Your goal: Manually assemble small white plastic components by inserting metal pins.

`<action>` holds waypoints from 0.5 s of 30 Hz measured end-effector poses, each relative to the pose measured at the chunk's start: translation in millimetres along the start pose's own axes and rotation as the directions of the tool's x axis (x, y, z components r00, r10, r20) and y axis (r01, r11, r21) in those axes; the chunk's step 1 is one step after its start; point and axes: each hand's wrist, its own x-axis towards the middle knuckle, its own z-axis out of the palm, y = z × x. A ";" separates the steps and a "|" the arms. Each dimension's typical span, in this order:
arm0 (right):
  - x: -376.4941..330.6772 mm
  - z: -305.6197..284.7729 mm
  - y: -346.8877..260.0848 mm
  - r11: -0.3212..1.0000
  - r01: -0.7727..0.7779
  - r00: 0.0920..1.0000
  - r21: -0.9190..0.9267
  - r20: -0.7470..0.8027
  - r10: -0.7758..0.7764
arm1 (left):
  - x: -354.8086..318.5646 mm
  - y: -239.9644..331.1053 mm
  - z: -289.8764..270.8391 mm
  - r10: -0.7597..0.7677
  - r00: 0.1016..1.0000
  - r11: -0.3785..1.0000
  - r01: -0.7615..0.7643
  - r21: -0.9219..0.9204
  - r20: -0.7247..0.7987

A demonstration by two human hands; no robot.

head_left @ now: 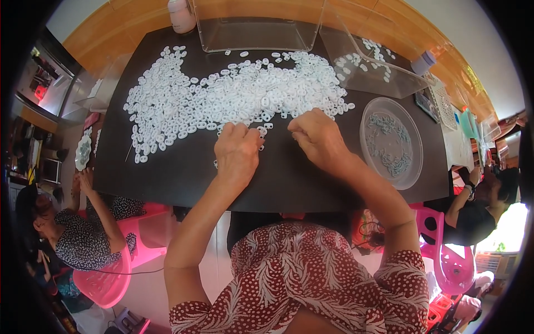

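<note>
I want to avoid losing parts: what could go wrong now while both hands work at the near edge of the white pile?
1. The white rings spread wide over the dark table; strays near its left edge could fall off.
2. The left hand and right hand work close together, so a sweep might scatter rings.
3. The round clear dish sits near the table edge and may get knocked.

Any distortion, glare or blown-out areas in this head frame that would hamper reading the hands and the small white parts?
Head view: strong fisheye, the dark table edges bow and black corners vignette; left hand and right hand sharp and evenly lit; white rings crisp though bright; window patch at lower right blown out; pink stool glows oversaturated.
</note>
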 end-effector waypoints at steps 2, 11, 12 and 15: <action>-1.1 1.2 -1.8 1.000 0.008 1.000 0.008 -0.001 -0.008 | 2.0 0.7 5.3 0.052 0.998 0.991 -0.055 0.118 0.033; -6.9 3.7 -6.2 0.996 -0.060 0.998 0.061 0.017 0.059 | 11.5 2.1 17.6 0.052 0.988 0.975 -0.082 0.207 0.145; -7.2 4.4 -6.1 0.996 -0.065 0.998 0.066 0.009 0.064 | 13.6 1.2 18.1 0.053 0.988 0.975 -0.082 0.207 0.145; -7.0 5.9 -6.5 0.994 -0.074 0.997 0.079 -0.002 0.074 | 18.0 -0.7 18.0 -0.068 0.989 0.991 0.051 0.123 0.133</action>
